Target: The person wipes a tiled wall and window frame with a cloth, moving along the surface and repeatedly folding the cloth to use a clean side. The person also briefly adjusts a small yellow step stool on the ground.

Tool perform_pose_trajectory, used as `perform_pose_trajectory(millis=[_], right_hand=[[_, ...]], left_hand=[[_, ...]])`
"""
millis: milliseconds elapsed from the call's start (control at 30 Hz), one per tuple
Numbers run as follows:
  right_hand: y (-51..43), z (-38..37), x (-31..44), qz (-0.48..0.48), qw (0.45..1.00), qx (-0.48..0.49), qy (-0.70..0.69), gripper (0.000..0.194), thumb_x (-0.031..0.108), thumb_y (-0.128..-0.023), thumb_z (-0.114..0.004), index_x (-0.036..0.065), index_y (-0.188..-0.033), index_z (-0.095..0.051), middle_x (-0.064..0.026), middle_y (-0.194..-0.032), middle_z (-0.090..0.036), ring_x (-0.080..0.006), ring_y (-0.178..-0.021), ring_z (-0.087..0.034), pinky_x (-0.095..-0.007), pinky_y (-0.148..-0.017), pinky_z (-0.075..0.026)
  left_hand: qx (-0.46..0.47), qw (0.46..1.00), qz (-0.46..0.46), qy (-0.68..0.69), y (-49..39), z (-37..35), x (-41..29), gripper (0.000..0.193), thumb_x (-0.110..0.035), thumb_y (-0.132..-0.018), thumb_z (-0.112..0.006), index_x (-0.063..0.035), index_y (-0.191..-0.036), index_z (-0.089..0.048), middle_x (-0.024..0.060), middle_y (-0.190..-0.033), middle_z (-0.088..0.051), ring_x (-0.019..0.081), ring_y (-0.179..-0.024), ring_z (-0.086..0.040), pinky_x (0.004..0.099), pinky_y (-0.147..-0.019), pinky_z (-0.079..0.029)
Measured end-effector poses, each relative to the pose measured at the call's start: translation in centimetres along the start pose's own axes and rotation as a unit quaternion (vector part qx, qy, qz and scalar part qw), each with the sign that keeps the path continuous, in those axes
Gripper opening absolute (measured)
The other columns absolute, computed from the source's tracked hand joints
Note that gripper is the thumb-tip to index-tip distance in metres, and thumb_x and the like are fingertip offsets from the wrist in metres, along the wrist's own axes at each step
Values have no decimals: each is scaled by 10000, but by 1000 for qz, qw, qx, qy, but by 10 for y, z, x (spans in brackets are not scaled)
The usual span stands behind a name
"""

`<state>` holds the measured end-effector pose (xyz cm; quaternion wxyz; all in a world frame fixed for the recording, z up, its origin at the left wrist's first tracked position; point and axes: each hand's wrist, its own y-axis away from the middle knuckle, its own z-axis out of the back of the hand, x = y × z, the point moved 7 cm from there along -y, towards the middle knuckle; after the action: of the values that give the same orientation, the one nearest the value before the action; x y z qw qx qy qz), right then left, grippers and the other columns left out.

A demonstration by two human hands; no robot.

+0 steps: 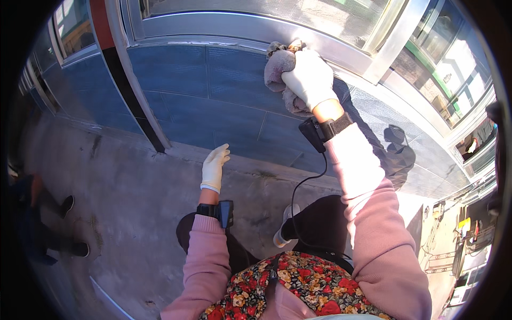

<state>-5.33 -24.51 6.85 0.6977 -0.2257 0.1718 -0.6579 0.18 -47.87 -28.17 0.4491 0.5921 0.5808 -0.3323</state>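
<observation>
Gloved in white, my right hand (311,78) grips a bunched greyish-pink cloth (279,71). The cloth presses near the top of the blue tiled wall (236,72), just below the metal window frame (208,27). Part of the bundle hangs beneath my palm, and a brownish patterned piece shows at its upper end. My left hand (214,168), also in a white glove, is held in the air before the foot of the wall. It holds nothing, and its fingers are slightly spread.
A red and black post (116,76) rises left of the tiles. Window glass (276,18) lies above the frame. Another person's legs (60,228) are at the far left on the concrete floor (132,224). A cable (295,200) hangs from my right wrist device (313,134).
</observation>
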Motion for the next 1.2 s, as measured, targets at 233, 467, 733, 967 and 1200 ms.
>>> perform_pose_trajectory(millis=[233,467,733,967,1200], right_hand=[[7,-6,-24,36,999,2,-3,357,292,-785,-705,73,-1063,-753,-175,-1055,-744,-334,-1047,-719,-445,-885,-580],[86,40,-100,163,986,-11,33,192,195,-902,-574,183,-926,-764,-13,-963,-745,-272,-952,-692,-366,-820,-544],[107,93,-163,105,991,-78,-40,121,213,-871,-613,173,-921,-716,-36,-912,-679,-259,-900,-638,-383,-797,-494],[77,43,-141,68,991,-93,70,102,230,-843,-648,164,-916,-673,-55,-868,-622,-247,-854,-591,-397,-777,-450],[71,40,-130,94,973,-183,-103,147,237,-974,-588,103,-1014,-635,-40,-965,-622,-161,-862,-604,-331,-711,-499]], left_hand=[[4,999,1,-41,-10,8,5,367,-376,-1034,-635,-136,-1285,-753,45,-1205,-745,126,-1061,-682,281,-958,-447],[5,999,-2,-52,-6,8,4,355,-359,-1033,-636,-133,-1280,-754,36,-1189,-749,119,-1041,-685,275,-947,-449],[9,999,19,-31,-8,-7,17,338,-256,-1039,-628,-50,-1282,-741,112,-1221,-724,186,-1072,-655,308,-967,-497],[28,999,9,-46,-9,-13,27,324,-223,-1038,-630,-28,-1272,-742,115,-1207,-722,183,-1088,-653,314,-961,-514],[23,997,13,-75,-11,-18,28,336,-252,-1045,-626,-30,-1266,-746,121,-1206,-725,182,-1078,-653,315,-957,-511]])
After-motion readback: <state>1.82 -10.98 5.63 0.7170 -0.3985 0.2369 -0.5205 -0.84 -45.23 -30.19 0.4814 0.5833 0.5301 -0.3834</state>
